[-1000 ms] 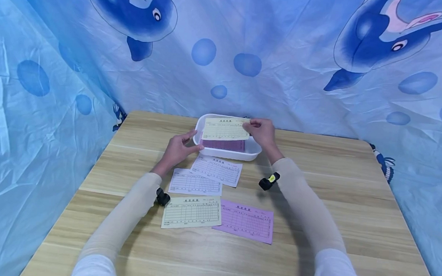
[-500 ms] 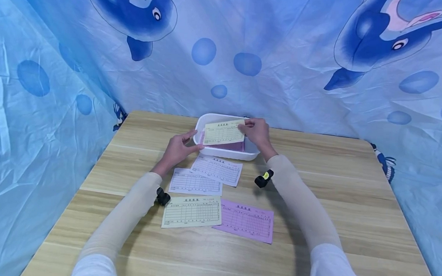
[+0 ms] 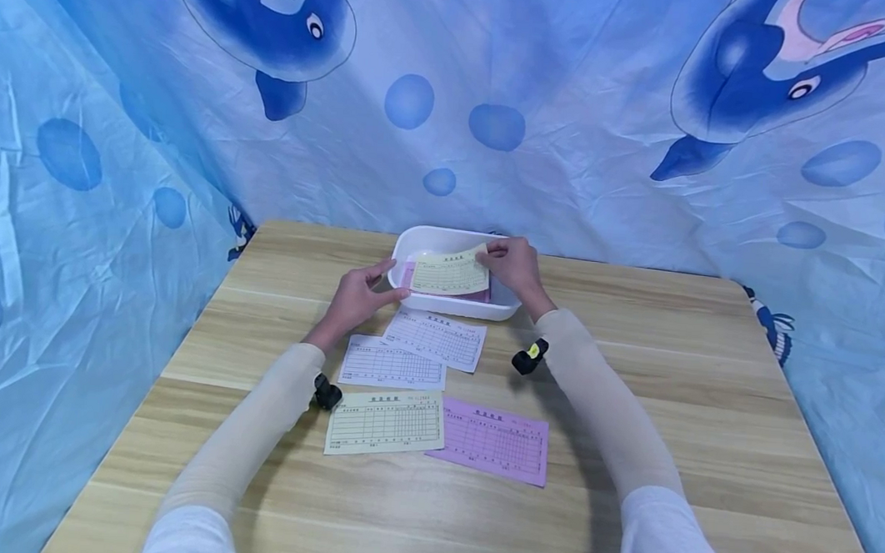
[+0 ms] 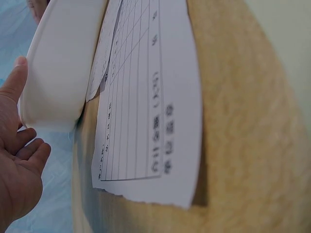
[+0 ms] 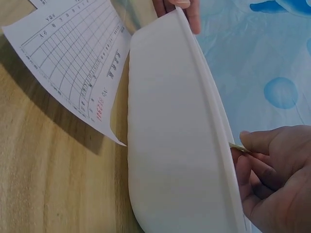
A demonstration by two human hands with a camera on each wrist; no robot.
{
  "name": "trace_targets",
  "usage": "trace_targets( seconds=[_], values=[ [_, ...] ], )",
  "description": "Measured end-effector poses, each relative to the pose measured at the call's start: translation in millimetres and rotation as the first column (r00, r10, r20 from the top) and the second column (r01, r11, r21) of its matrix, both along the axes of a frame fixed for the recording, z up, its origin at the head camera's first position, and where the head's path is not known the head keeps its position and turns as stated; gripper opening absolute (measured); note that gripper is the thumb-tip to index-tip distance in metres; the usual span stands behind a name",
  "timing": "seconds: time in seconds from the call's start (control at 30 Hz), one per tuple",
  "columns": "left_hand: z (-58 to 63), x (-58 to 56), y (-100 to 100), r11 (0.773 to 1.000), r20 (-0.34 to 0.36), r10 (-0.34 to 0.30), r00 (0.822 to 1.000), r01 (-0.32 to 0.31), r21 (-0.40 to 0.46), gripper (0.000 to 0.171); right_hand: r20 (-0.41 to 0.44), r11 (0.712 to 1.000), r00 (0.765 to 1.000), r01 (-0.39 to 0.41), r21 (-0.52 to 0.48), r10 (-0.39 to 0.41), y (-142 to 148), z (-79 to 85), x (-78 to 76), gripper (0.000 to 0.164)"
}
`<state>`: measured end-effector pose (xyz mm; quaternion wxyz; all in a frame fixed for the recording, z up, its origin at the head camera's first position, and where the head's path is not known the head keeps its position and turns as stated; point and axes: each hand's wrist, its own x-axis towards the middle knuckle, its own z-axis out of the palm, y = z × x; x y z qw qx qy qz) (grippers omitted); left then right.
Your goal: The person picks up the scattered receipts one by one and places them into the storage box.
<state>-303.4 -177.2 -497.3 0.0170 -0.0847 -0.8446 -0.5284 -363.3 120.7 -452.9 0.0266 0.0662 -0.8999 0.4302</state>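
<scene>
In the head view, my right hand [image 3: 514, 268] pinches the upper right corner of a yellow receipt slip [image 3: 448, 275]. The slip is tilted and bowed inside a white plastic tray [image 3: 456, 307], over a pink slip [image 3: 408, 276] that it partly covers. At the tray's left end, my left hand [image 3: 357, 301] holds the corner, thumb at the front rim. In the right wrist view, the tray wall [image 5: 175, 116] hides all but an edge of the pinched slip [image 5: 238, 147]. The left wrist view shows my left thumb [image 4: 17, 80] against the tray.
In front of the tray, two white slips [image 3: 435, 339] [image 3: 388, 365] overlap on the wooden table [image 3: 631, 403]. Nearer lie a yellow slip [image 3: 385, 424] and a pink slip [image 3: 492, 442], also overlapping. A blue patterned curtain [image 3: 452, 102] hangs behind the table.
My right hand has moved slightly left, lowering the yellow slip into the tray; the slip tilted, then bowed. My left hand stays at the tray's left end.
</scene>
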Motion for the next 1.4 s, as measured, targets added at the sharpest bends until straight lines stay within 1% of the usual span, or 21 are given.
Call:
trace_targets(
  seconds=[0.2, 0.27, 0.37, 0.47, 0.6, 0.83, 1.03, 1.2, 1.4],
  values=[
    [-0.1, -0.5, 0, 1.0, -0.006, -0.004, 1.0, 0.004, 0.003, 0.081, -0.013, 0.996, 1.0, -0.023, -0.089, 0.022, 14, 4.3, 1.1, 0.027],
    [-0.1, -0.6, 0, 1.0, -0.008, -0.005, 1.0, 0.005, 0.005, 0.081, -0.022, 0.992, 0.999, -0.034, -0.118, 0.032, 20, 7.3, 3.4, 0.029],
    [0.2, -0.2, -1, 1.0, -0.007, -0.007, 1.0, 0.007, 0.003, 0.083, -0.052, 0.99, 0.998, -0.052, -0.128, 0.046, 29, 14.4, 10.3, 0.031],
    [0.5, 0.1, -1, 1.0, -0.001, -0.004, 1.0, 0.004, 0.0, 0.084, -0.081, 0.988, 0.995, -0.072, -0.138, 0.061, 38, 23.8, 22.2, 0.033],
    [-0.7, -0.7, -2, 1.0, 0.003, -0.004, 1.0, 0.004, -0.003, 0.085, -0.105, 0.984, 0.992, -0.087, -0.157, 0.07, 48, 35.1, 41.8, 0.034],
    [0.3, -0.4, -1, 1.0, 0.009, -0.013, 1.0, 0.012, 0.017, 0.083, -0.143, 0.986, 0.986, -0.101, -0.134, 0.082, 64, 45.1, 77.5, 0.034],
    [0.2, 0.3, 1, 1.0, 0.005, -0.007, 1.0, 0.007, 0.016, 0.084, -0.147, 0.992, 0.987, -0.084, -0.097, 0.069, 76, 40.2, 109.5, 0.032],
    [0.3, 1.3, 1, 1.0, 0.006, -0.006, 1.0, 0.006, 0.006, 0.084, -0.129, 0.994, 0.99, -0.073, -0.085, 0.062, 86, 29.3, 134.1, 0.031],
    [1.0, 0.8, 1, 1.0, 0.005, -0.011, 1.0, 0.011, -0.012, 0.084, -0.081, 0.996, 0.995, -0.066, -0.063, 0.061, 95, 13.0, 160.8, 0.029]
  ],
)
